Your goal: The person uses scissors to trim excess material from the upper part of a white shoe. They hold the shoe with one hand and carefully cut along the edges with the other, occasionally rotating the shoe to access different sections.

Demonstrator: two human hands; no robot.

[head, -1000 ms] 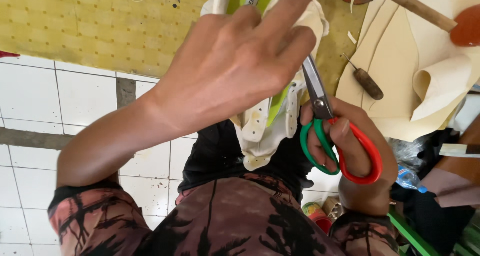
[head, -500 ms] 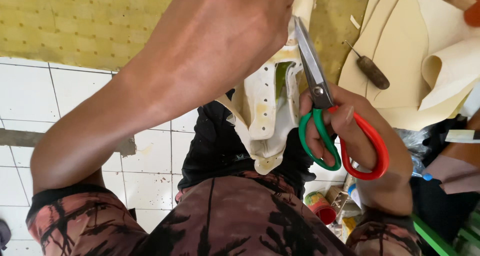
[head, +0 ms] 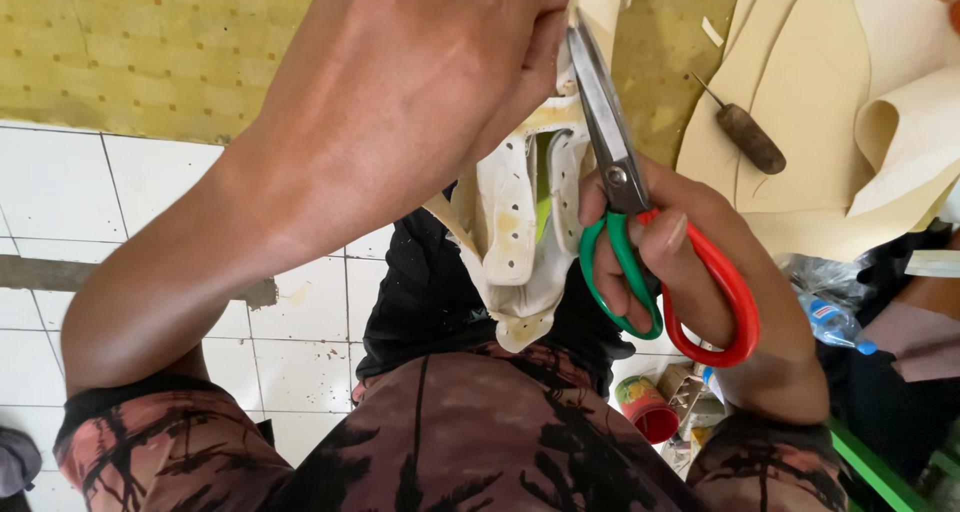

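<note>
My left hand (head: 400, 82) fills the upper middle of the view and grips a cream, perforated shoe upper (head: 520, 242) that hangs down from it. My right hand (head: 700, 262) holds scissors (head: 625, 187) with one green and one red handle loop, fingers through the loops. The steel blades point up along the right edge of the shoe upper, close to my left fingers. The top of the shoe upper is hidden behind my left hand.
A yellow dotted mat (head: 130, 52) lies at the top over a white tiled floor (head: 60, 192). Cream sheets of material (head: 830, 102) and a wooden-handled awl (head: 745, 132) lie at the upper right. A red cup (head: 645, 407) and a plastic bottle (head: 830, 322) sit lower right.
My left hand has closed in on the camera and the shoe upper has risen with it. The scissors have shifted up along the upper's right edge.
</note>
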